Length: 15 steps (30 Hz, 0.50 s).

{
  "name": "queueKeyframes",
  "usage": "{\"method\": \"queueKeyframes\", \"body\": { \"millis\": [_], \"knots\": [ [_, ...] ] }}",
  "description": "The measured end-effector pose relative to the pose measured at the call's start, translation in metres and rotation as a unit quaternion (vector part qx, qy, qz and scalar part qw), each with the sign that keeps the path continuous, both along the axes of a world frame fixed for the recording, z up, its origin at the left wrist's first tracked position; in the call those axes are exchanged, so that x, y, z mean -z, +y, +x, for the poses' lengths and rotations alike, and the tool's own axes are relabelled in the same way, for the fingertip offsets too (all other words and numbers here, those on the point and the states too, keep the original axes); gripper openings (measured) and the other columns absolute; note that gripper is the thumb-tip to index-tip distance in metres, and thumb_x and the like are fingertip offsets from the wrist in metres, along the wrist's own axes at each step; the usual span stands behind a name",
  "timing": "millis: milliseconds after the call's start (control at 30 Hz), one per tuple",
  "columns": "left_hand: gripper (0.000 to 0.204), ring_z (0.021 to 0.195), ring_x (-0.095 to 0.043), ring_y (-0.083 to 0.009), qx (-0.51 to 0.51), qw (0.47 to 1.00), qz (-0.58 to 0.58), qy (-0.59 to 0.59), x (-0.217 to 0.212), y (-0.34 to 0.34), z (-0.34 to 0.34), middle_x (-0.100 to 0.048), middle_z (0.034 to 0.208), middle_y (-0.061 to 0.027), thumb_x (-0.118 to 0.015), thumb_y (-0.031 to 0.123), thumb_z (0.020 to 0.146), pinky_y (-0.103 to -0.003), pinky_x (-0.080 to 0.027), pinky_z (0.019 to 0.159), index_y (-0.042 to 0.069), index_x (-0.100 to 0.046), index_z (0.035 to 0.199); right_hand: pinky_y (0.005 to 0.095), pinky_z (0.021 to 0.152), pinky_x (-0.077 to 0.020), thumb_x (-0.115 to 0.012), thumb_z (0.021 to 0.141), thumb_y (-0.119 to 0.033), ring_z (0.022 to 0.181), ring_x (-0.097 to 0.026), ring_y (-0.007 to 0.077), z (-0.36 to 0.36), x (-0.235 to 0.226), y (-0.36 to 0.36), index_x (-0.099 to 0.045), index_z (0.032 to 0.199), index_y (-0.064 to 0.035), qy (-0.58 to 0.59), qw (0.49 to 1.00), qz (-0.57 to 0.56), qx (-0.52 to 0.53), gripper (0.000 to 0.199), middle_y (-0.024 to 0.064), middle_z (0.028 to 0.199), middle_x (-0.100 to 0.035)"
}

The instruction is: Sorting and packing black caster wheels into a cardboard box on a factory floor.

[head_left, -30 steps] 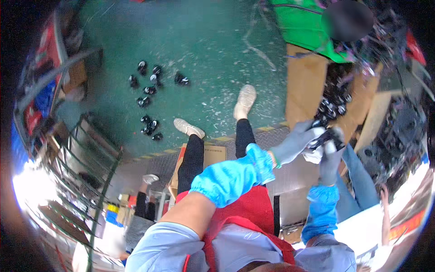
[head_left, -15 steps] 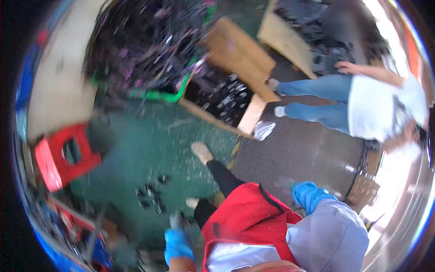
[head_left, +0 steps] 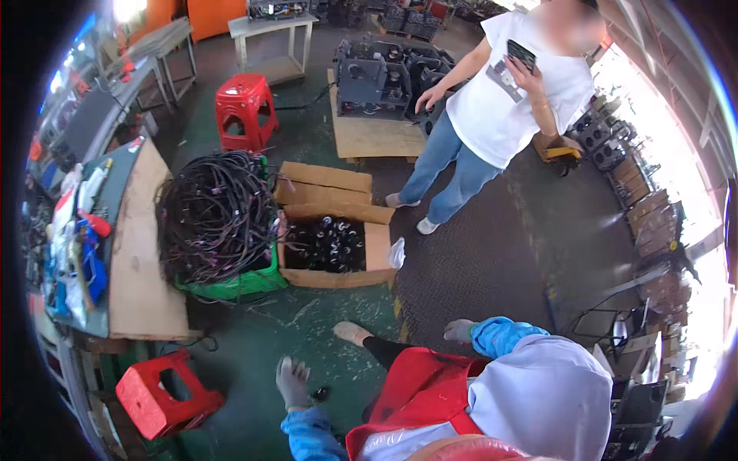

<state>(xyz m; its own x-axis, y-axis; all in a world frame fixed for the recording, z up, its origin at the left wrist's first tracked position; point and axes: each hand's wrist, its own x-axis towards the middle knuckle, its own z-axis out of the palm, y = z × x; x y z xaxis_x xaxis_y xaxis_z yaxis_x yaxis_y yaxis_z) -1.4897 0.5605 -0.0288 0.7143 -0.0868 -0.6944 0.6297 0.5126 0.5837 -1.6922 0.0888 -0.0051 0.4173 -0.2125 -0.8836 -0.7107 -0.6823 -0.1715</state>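
My left hand (head_left: 293, 381), in a grey glove with a blue sleeve, hangs low over the green floor with its fingers spread. A small black part (head_left: 320, 395) lies just right of it, and I cannot tell whether they touch. My right hand (head_left: 460, 330), also gloved, rests by my knee beside my red apron (head_left: 415, 384); its fingers are curled and anything inside is hidden. Ahead on the floor stands an open cardboard box (head_left: 377, 247) filled with several black parts (head_left: 327, 246).
A green crate (head_left: 242, 283) heaped with black wire bundles (head_left: 217, 215) stands left of the box. Red stools (head_left: 163, 393) (head_left: 244, 107) and a workbench with a board (head_left: 142, 253) sit at left. Another person (head_left: 500, 115) stands ahead holding a phone, beside a pallet of dark machines (head_left: 384, 69).
The view has swung round. A second ago both hands were together at the right on a black part; now they are apart and low, the left near the floor.
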Motion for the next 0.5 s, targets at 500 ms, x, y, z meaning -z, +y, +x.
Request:
{"method": "queueKeyframes", "body": {
  "millis": [500],
  "knots": [
    [0.025, 0.053, -0.052, -0.017, 0.236, 0.946, 0.115, -0.189, -0.007, 0.189, -0.264, -0.056, 0.066, -0.0019, -0.054, 0.032, 0.096, -0.036, -0.051, 0.054, 0.011, -0.06, 0.084, 0.044, 0.095, -0.0514, -0.058, 0.09, -0.026, 0.112, -0.064, 0.0287, -0.204, 0.089, -0.003, -0.069, 0.12, -0.0154, -0.244, 0.847, -0.209, -0.423, 0.033, 0.0107, 0.118, -0.068]
  ]
}}
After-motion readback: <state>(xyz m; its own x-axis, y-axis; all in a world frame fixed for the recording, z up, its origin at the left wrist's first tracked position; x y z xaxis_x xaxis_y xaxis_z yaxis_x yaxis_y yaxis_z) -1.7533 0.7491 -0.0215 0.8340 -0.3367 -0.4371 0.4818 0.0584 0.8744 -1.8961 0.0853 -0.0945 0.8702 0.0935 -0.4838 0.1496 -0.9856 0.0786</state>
